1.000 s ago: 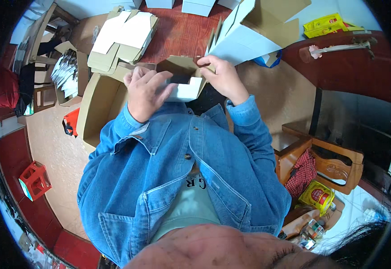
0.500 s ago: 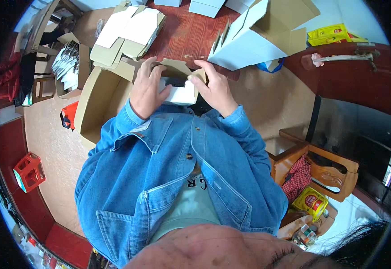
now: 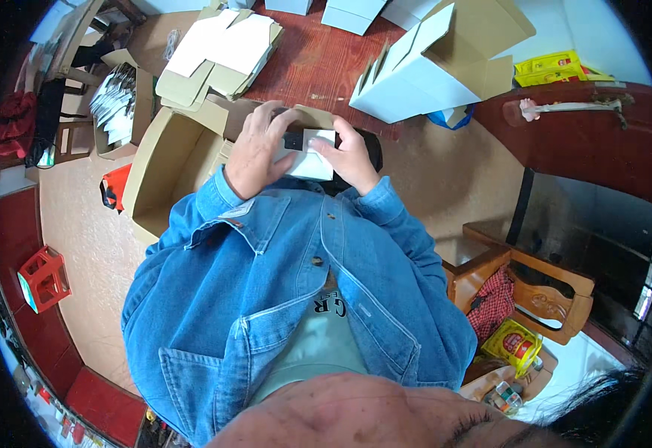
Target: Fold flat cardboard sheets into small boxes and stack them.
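A small white cardboard box (image 3: 312,166) with brown inner sides is held close to my jacket front. My left hand (image 3: 255,153) grips its left side, fingers curled over the far edge and thumb along the near part. On the right, my right hand (image 3: 350,158) has its thumb pressed on a white flap lying over the box top and its fingers round the far right side. A dark gap shows beside the flap; what is inside cannot be made out. Just left of my left hand stands a large open brown carton (image 3: 145,168).
On the red table (image 3: 312,56) lie a stack of flattened white cartons (image 3: 221,48) and, at right, several standing white boxes (image 3: 408,86). A carton of white flat pieces (image 3: 115,104) stands far left. A wooden chair (image 3: 554,291) is at right, a red stool (image 3: 44,280) at left.
The right side flap has gone from standing upright to lying inward over the box top, under my right thumb. My left hand has shifted slightly right.
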A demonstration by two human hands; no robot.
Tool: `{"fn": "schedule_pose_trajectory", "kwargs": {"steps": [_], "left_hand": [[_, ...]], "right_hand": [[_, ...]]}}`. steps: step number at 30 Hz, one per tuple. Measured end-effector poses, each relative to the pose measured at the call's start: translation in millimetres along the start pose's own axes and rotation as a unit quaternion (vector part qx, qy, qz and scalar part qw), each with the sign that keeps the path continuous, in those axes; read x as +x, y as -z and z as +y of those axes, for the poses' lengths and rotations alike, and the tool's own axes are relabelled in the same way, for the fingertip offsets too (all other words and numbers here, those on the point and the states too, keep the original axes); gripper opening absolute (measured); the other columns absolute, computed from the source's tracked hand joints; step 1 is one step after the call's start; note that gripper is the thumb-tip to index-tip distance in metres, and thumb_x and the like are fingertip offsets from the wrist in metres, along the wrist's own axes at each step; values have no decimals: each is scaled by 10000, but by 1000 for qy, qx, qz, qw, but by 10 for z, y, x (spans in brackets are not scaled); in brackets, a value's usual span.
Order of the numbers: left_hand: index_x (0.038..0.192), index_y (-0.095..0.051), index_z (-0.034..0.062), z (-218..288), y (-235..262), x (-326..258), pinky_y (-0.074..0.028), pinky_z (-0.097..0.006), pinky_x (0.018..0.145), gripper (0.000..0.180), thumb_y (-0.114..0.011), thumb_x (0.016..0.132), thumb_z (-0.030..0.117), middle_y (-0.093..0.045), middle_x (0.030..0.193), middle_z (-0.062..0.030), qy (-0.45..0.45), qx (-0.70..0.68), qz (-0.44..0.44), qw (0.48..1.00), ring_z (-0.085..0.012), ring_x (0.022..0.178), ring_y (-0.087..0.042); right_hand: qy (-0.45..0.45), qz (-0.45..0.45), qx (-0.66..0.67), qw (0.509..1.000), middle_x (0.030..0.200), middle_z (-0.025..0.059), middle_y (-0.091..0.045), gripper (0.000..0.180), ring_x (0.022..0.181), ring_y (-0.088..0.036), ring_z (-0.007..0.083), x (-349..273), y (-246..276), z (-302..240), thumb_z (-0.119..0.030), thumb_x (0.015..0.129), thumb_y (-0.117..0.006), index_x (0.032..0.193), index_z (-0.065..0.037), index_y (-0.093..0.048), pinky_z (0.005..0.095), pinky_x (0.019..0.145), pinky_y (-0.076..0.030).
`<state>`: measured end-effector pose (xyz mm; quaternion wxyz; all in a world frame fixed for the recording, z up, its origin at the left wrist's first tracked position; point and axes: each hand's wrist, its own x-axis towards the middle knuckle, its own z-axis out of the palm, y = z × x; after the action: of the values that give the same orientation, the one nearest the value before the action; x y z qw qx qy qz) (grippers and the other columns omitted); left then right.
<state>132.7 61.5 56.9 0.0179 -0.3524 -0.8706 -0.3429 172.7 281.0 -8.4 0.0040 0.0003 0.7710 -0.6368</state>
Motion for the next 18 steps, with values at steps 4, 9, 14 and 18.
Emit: {"fn": "schedule_pose_trajectory", "kwargs": {"steps": [4,9,14,18], "left_hand": [[1452,-412,66,-23,-11,-60,-432,-481,1100,940,-903,654,136,-424,1445,-220,-20,-89,45,995,-430,1324,-462],[1504,-396,116,-206,20,-160,-396,-518,1145,1083,-974,598,242,-330,1550,-249,-54,-184,-46,980,-440,1403,-408],[1435,-526,153,-325,-203,-293,-388,-515,1150,971,-977,581,253,-331,1548,-261,-35,-142,-68,987,-468,1415,-391],[1375,-584,119,-391,-273,-299,-394,-511,1140,871,-960,601,249,-358,1508,-272,-10,-142,-48,989,-466,1401,-406]], "right_hand": [[19,18,-13,1000,1149,147,-715,409,1079,-693,247,0,-10,16,-98,854,-775,1230,-14,-637,363,941,-534],[22,47,-35,998,1165,138,-722,407,1096,-700,242,-2,-28,42,-87,854,-770,1236,-43,-640,356,950,-534],[-2,41,-18,999,1170,142,-711,416,1116,-684,249,-1,-56,25,-108,853,-778,1241,-43,-644,362,977,-520],[90,-28,-18,995,1192,154,-675,412,1187,-621,257,1,-21,-68,-261,889,-780,1221,-38,-683,380,1056,-451]]}}
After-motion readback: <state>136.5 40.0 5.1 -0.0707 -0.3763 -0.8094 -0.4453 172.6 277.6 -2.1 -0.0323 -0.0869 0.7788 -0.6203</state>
